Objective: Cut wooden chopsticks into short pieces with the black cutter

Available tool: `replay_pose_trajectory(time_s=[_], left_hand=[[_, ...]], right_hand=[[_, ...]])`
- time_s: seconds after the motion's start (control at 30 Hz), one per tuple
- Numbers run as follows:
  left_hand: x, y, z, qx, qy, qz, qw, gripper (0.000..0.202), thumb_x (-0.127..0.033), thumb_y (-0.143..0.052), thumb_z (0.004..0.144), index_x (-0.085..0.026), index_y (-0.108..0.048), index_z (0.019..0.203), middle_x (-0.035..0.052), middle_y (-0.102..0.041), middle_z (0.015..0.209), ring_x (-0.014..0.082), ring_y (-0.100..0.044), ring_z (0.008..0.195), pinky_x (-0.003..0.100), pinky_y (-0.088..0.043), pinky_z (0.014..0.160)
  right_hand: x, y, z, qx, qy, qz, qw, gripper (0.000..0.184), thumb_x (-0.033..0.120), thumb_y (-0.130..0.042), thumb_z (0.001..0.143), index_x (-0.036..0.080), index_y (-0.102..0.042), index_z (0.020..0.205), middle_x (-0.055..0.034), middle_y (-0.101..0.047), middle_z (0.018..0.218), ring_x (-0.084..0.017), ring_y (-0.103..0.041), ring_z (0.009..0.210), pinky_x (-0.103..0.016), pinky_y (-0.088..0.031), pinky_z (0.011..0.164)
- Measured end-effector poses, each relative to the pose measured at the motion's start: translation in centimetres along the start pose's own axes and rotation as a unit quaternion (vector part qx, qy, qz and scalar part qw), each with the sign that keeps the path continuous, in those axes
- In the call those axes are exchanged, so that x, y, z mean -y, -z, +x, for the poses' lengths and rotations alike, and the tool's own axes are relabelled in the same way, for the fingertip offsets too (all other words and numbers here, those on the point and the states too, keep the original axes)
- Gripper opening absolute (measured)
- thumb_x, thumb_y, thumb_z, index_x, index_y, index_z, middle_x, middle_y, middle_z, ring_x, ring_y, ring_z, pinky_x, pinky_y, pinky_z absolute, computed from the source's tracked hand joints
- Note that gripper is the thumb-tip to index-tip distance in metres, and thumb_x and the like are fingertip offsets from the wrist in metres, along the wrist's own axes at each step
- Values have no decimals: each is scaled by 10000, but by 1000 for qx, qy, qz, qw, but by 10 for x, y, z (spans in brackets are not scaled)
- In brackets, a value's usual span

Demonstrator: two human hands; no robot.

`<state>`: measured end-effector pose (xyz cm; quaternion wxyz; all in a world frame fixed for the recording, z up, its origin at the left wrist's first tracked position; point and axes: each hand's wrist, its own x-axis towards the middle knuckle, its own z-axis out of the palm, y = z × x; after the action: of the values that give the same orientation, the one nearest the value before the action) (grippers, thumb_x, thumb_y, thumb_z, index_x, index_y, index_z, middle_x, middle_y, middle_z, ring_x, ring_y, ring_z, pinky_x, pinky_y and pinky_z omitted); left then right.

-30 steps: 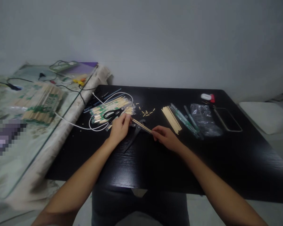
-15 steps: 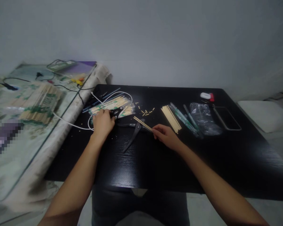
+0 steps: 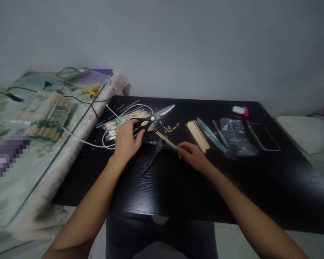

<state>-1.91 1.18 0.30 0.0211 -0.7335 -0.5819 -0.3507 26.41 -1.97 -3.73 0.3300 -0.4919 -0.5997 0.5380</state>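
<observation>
One scissors (image 3: 152, 117), diagonal, tips far-right

My left hand (image 3: 126, 138) covers the grips of the black-handled steel scissors (image 3: 154, 117), so I can't see finger placement. My right hand (image 3: 192, 156) hides the near end of the thin pale wooden sticks (image 3: 166, 140). Both forearms cut off at btm edge. At left, pixelated grey-purple patch (image 3: 5, 154), unreadable.

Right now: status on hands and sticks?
Left hand gripping scissors, blades pointing away. Right hand pinching wooden sticks. Dark shears lying flat beneath the wooden sticks.
</observation>
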Motion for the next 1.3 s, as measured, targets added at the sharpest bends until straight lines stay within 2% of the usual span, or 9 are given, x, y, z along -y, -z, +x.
replay_pose_trajectory(time_s=[0.13,0.3,0.4,0.7,0.8,1.3], left_hand=[[-11,5,-4,-11,-21,-6,1000,355,-337,-620,901,-194,-539,1216,112,-657,1112,292,-622,1022,458,-430,962],[-16,3,-5,-22,-4,10,1000,595,-510,-749,802,-179,-519,1240,132,-607,1129,327,-579,1068,479,-420,981],[-16,1,-5,-20,0,12,1000,648,-537,-774,778,-189,-504,1253,136,-598,1150,335,-566,1093,498,-410,1006],[-18,-5,-8,-14,-21,-1,1000,844,-532,-829,709,-178,-412,1351,214,-507,1394,395,-455,1363,583,-281,1174],[-19,-6,-8,-14,-25,2,1000,838,-522,-828,714,-171,-412,1351,218,-513,1396,393,-453,1377,591,-247,1198],[-17,-6,-7,-30,-18,9,999,650,-381,-799,739,-202,-479,1276,173,-534,1342,378,-473,1322,557,-315,1138]], right_hand=[[-2,2,1,-15,-1,5,1000,369,569,-632,906,201,-627,931,26,-596,659,-97,-402,481,-243,-276,445],[-3,3,2,-19,-8,13,1000,369,564,-639,906,196,-631,932,28,-588,660,-93,-395,478,-243,-252,440],[-3,2,2,-17,-13,18,1000,389,581,-644,899,195,-632,946,31,-588,658,-93,-392,476,-245,-251,440],[-5,2,2,-17,-20,17,999,397,595,-653,885,202,-629,935,31,-582,649,-97,-384,475,-252,-251,447],[-6,2,2,-18,-19,14,1000,388,590,-653,887,205,-630,930,32,-581,649,-97,-380,474,-252,-253,446],[-4,2,2,-17,-24,7,1000,392,596,-643,887,206,-626,924,33,-583,650,-96,-376,472,-250,-257,445]])
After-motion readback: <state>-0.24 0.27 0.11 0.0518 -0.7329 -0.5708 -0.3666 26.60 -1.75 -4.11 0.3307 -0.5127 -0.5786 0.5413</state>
